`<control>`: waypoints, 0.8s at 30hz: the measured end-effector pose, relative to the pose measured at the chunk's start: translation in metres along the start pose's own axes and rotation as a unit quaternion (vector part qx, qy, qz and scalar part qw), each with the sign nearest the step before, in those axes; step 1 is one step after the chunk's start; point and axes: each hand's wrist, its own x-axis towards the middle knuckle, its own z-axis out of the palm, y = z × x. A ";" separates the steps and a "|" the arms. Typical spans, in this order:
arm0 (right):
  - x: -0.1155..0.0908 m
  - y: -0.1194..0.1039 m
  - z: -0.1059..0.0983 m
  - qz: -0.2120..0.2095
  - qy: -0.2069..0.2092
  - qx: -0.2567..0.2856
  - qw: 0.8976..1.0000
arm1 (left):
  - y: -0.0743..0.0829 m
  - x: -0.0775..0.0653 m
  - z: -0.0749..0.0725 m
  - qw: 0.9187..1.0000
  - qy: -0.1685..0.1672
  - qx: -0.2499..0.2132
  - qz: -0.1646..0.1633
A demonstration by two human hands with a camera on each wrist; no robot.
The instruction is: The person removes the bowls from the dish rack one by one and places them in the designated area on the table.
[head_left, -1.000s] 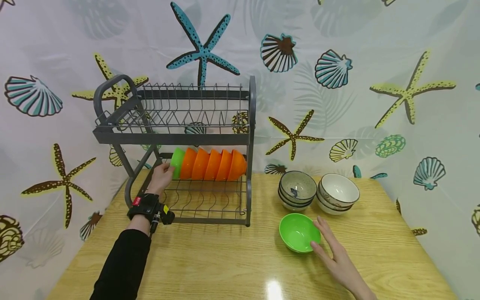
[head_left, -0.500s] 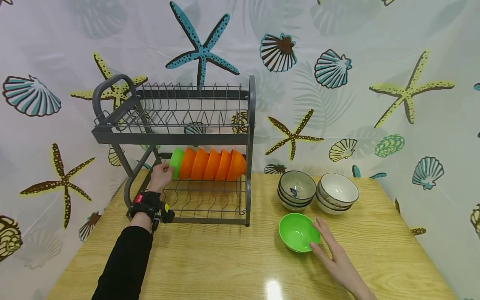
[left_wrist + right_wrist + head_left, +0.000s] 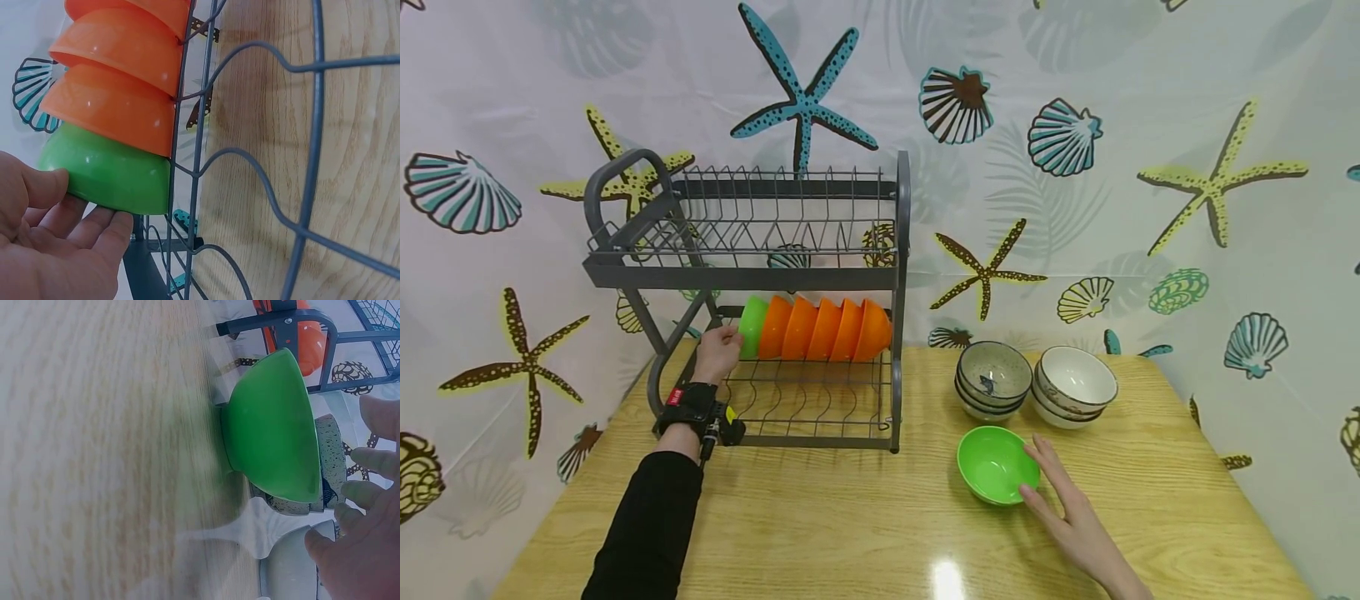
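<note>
A green bowl (image 3: 752,327) stands on its side on the rack's lower tier, at the left end of a row of orange bowls (image 3: 827,330). My left hand (image 3: 718,350) pinches its edge; in the left wrist view the thumb lies against the green side and the curled fingers are at the rim, their tips partly hidden. A second green bowl (image 3: 997,465) sits upright on the table. Beside its right edge my right hand (image 3: 1078,525) is held with fingers spread, holding nothing; the right wrist view shows the fingers apart from the bowl.
The dark two-tier dish rack (image 3: 741,277) stands at the back left of the wooden table (image 3: 820,525). Behind the table's green bowl are a stack of grey speckled bowls (image 3: 995,375) and a stack of white bowls (image 3: 1078,383). A patterned cloth (image 3: 1112,225) hangs behind.
My left hand has shifted very slightly left at the green bowl on the rack. The right hand and the bowls show no clear movement.
</note>
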 end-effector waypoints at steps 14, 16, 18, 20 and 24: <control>0.001 -0.001 -0.001 0.007 -0.008 0.002 1.000 | -0.006 -0.006 -0.005 1.000 0.025 -0.016 0.010; 0.002 -0.001 -0.001 0.011 -0.010 0.004 1.000 | -0.005 -0.009 -0.007 0.999 0.022 -0.023 0.010; 0.002 -0.001 -0.001 0.017 -0.012 0.008 1.000 | -0.003 -0.012 -0.008 0.999 0.021 -0.034 0.008; 0.001 -0.001 -0.002 0.022 -0.014 0.013 1.000 | -0.002 -0.015 -0.009 0.999 0.027 -0.040 0.009; 0.001 -0.001 -0.002 0.024 -0.016 0.023 0.999 | -0.003 -0.020 -0.011 0.997 0.052 -0.045 0.021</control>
